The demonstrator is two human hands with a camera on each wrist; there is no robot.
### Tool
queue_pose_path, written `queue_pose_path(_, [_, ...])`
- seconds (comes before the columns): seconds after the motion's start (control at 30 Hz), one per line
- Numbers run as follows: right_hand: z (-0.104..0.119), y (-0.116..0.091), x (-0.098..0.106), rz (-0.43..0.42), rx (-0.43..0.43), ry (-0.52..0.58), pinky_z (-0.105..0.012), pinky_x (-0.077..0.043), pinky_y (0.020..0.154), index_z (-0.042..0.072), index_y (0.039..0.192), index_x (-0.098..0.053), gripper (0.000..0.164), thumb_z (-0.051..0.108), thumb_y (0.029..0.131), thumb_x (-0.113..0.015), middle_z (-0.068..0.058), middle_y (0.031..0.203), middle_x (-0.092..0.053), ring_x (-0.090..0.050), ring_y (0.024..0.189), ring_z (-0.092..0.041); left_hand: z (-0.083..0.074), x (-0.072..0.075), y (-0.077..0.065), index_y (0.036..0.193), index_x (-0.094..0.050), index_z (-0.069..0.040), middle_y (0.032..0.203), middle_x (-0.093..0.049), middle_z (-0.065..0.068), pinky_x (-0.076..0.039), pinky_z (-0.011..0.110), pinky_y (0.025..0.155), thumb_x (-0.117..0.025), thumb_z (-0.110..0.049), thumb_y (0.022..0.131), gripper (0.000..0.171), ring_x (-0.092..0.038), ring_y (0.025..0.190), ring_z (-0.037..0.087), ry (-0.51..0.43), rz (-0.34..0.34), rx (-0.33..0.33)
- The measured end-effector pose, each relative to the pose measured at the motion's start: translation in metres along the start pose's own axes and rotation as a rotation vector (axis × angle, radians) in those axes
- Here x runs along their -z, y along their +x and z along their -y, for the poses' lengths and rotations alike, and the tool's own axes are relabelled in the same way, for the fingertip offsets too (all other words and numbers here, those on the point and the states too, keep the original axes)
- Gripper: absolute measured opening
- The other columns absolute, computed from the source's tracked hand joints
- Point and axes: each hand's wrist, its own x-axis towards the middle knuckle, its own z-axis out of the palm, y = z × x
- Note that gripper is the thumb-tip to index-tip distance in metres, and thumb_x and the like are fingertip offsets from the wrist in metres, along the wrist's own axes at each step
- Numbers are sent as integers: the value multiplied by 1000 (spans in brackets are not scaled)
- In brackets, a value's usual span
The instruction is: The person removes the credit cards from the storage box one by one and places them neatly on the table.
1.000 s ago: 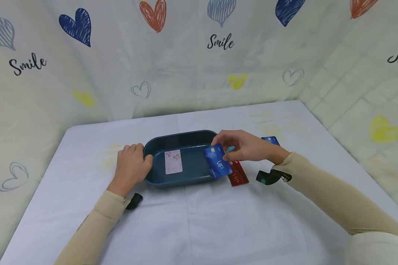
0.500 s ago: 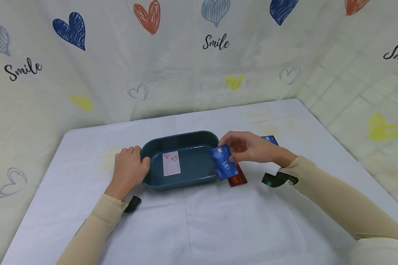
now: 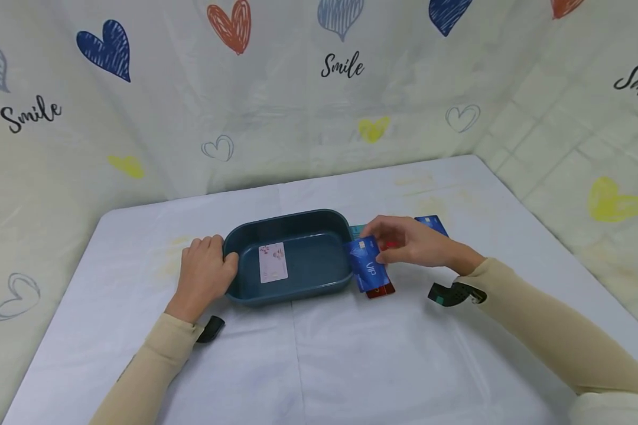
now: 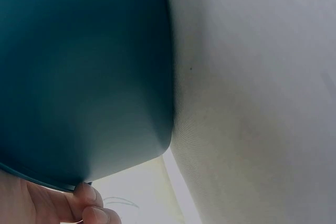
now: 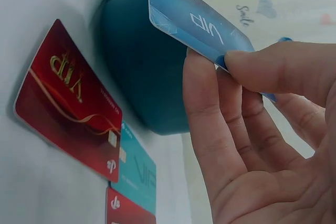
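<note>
- Your right hand (image 3: 412,243) pinches the glossy blue plastic VIP card (image 3: 368,265) between thumb and fingertips, just outside the right end of the dark teal oval plastic tray (image 3: 298,289); the card hangs above a red VIP card (image 5: 71,127)
- Your left hand (image 3: 204,274) grips the tray's left rim, fingers curled

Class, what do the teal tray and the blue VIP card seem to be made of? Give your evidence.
Teal tray: probably moulded plastic, matte; rounded seamless corners, uniform colour.
Blue VIP card: likely glossy plastic; thin, stiff, printed lettering, soft sheen, pinched flat by the right hand.
</note>
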Motion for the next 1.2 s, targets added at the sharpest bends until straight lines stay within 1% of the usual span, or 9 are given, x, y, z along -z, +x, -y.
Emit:
queue_pose_path(0.13, [-8,-6,2,-36,-21,-21,-36,-56,75,23,123,-56,39,12,88,-68,-7,107,-58,-60,90,-27,0,0,0,91,-55,2,83,-56,17,-32,42,72,-41,-26,91,31,-45,81,33,3,9,8])
queue_pose_path(0.27, [-17,-11,4,-58,-34,-38,-33,-54,74,23,124,-56,39,15,88,-68,-6,108,-57,-59,88,-24,0,0,0,95,-55,3,86,-58,18,-34,45,74,-41,-26,92,33,-46,83,33,3,21,17])
queue_pose_path(0.4, [-24,-15,5,-79,-48,-44,-31,-54,75,23,124,-56,39,17,88,-69,-5,113,-53,-59,91,-25,1,0,-1,95,-55,3,86,-57,18,-33,45,74,-40,-26,92,33,-45,82,32,-2,23,19])
queue_pose_path(0.6, [-32,-20,8,-121,-86,-44,-32,-55,82,29,123,-58,40,18,87,-70,-5,112,-54,-58,98,-27,1,-1,0,95,-54,3,85,-56,18,-33,44,74,-39,-26,92,32,-44,81,32,-3,24,15])
queue_pose_path(0.7, [-37,-22,9,-125,-96,-32,-32,-55,85,31,124,-57,40,19,88,-69,-2,116,-55,-58,103,-27,0,-1,0,94,-54,2,85,-56,18,-32,44,73,-39,-26,92,32,-44,81,32,-1,23,15])
queue_pose_path(0.87, [-45,-24,12,-124,-100,-19,-32,-54,89,30,126,-56,40,20,89,-68,-2,129,-51,-56,111,-28,0,-1,0,93,-54,2,84,-56,17,-32,43,72,-40,-25,92,31,-43,80,32,-2,23,18])
queue_pose_path(0.97, [-50,-27,14,-140,-108,-54,-30,-53,90,29,126,-57,39,22,89,-68,-5,140,-47,-56,114,-27,-1,-1,0,93,-54,2,83,-56,17,-32,43,72,-40,-25,92,31,-44,80,32,-3,22,19])
queue_pose_path(1.1, [-55,-29,16,-161,-123,-106,-30,-52,91,28,127,-57,41,24,88,-69,-6,145,-45,-55,120,-27,-1,-1,0,92,-54,2,82,-56,17,-32,42,72,-40,-25,91,30,-44,79,32,-5,17,20])
queue_pose_path(1.2, [-59,-31,17,-161,-133,-117,-34,-52,92,27,129,-57,42,24,88,-69,-7,141,-47,-54,122,-28,0,-2,0,91,-54,1,81,-55,17,-31,42,72,-40,-25,91,30,-44,79,32,-6,15,18])
